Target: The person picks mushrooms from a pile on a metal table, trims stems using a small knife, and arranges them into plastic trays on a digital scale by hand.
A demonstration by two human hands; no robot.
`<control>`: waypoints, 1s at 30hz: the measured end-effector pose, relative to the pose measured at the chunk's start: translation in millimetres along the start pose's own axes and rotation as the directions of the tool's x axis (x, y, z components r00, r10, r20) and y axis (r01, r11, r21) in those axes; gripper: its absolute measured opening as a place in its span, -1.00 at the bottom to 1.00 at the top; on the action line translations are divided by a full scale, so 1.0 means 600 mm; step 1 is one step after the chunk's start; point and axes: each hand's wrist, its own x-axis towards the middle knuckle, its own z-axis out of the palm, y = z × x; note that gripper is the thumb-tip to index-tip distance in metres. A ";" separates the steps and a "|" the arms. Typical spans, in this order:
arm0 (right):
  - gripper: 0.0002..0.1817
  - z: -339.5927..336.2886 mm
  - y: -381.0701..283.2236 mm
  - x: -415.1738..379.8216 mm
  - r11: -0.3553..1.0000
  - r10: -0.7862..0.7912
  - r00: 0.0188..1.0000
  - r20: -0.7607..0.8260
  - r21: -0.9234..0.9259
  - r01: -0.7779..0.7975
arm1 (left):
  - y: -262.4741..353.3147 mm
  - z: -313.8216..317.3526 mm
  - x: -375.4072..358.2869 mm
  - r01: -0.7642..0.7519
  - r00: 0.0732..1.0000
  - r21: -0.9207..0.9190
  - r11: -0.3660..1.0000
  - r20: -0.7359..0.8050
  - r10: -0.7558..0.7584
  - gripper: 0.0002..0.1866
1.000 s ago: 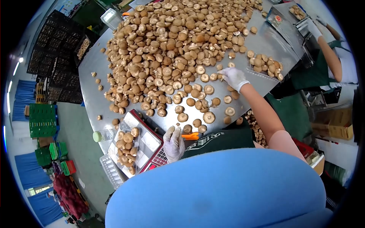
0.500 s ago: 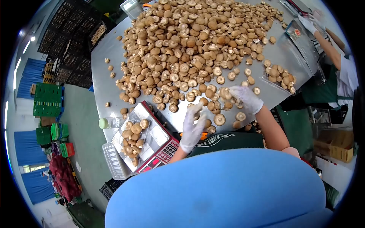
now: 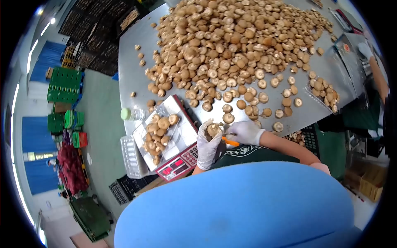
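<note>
My left hand (image 3: 208, 145), in a white glove, is closed around a shiitake mushroom (image 3: 214, 129), stem side partly showing. Close beside it, my gloved right hand (image 3: 247, 133) grips an orange-handled tool (image 3: 230, 141) whose working end meets the mushroom; whether it is scissors or a knife I cannot make out. Just beyond both hands lie loose shiitake mushrooms (image 3: 228, 118). Left of my left hand stands a red and white weighing scale (image 3: 185, 136), bearing a clear tray with several mushrooms (image 3: 156, 134).
A large mushroom heap (image 3: 231, 45) covers much of the metal table (image 3: 136, 78). A filled tray (image 3: 324, 91) sits at the right, near another person's arm (image 3: 378, 76). Empty clear trays (image 3: 133, 155) and a green-capped jar (image 3: 131, 114) flank the scale.
My right hand has come from the loose mushrooms toward my body and now holds the orange-handled tool. My left hand, open before, now holds a mushroom. The view has shifted.
</note>
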 end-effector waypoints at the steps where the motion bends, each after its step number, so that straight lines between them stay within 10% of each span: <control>1: -0.71 0.008 -0.015 0.019 0.990 -0.109 0.992 0.061 -0.086 0.114 | -0.001 -0.017 -0.005 -0.027 0.999 0.059 0.998 -0.022 0.028 -0.48; 8: -0.67 0.077 -0.048 0.092 0.794 -0.140 0.922 0.360 -0.515 0.322 | 0.022 -0.056 -0.055 -0.078 0.980 -0.014 0.997 -0.187 0.074 -0.47; 10: -0.69 0.082 -0.055 0.095 0.774 0.036 0.960 0.278 -0.615 0.150 | 0.039 -0.045 -0.066 -0.072 0.984 -0.110 0.991 -0.171 0.053 -0.45; 19: -0.68 -0.086 -0.042 0.047 0.939 0.278 0.961 0.000 -0.208 -0.272 | 0.024 -0.052 -0.060 -0.153 0.975 -0.167 0.974 -0.188 0.121 -0.39; 21: -0.69 -0.117 -0.059 0.024 0.962 0.239 0.966 0.101 0.114 -0.250 | 0.024 -0.045 -0.056 -0.152 0.971 -0.076 0.985 -0.196 0.135 -0.40; 30: -0.63 -0.109 -0.117 -0.002 0.971 -0.051 0.960 0.274 -0.210 0.112 | 0.020 -0.025 -0.055 -0.188 0.966 0.145 0.971 -0.148 0.210 -0.47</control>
